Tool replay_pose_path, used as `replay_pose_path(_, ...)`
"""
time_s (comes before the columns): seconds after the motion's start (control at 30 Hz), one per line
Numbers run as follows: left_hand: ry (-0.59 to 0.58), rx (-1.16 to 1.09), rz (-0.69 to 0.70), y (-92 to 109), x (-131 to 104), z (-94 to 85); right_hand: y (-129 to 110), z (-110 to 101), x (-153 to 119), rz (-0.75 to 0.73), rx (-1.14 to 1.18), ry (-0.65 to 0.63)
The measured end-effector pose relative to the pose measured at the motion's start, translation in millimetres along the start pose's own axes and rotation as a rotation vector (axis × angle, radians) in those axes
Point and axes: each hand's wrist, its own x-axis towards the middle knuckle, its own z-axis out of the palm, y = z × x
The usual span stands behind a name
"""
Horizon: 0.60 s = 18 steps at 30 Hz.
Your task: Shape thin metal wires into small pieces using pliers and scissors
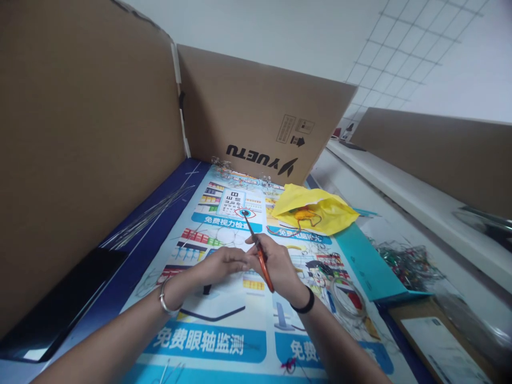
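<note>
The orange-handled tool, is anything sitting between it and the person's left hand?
Nothing visible does. The right hand holds the orange-handled tool over the printed poster, and the left hand meets it at the fingertips. The yellow bag lies apart, farther back.

Orange-handled pliers (262,258); yellow bag (316,210); blue printed poster (224,330).

Tall brown cardboard panels (80,133) are standing around a blue table (132,266), a printed poster (224,330) is covering it, and a white gridded wall (400,48) is rising behind a pale ledge (420,208).
</note>
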Motion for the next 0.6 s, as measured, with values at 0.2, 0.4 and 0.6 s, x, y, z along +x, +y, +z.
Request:
replay_pose_path(0.2,0.08,0.144,-0.012,-10.5,0.3,-0.1,1.4,3.1,1.0,0.001,0.09,-0.034)
replay_pose_path(0.4,0.111,0.179,0.04,-8.1,1.5,-0.1,2.9,-13.1,3.1,0.037,0.159,-0.002)
replay_pose_path(0.6,0.15,0.133,0.016,-5.5,2.0,2.3,4.2,-35.9,-1.3,0.057,0.087,-0.036)
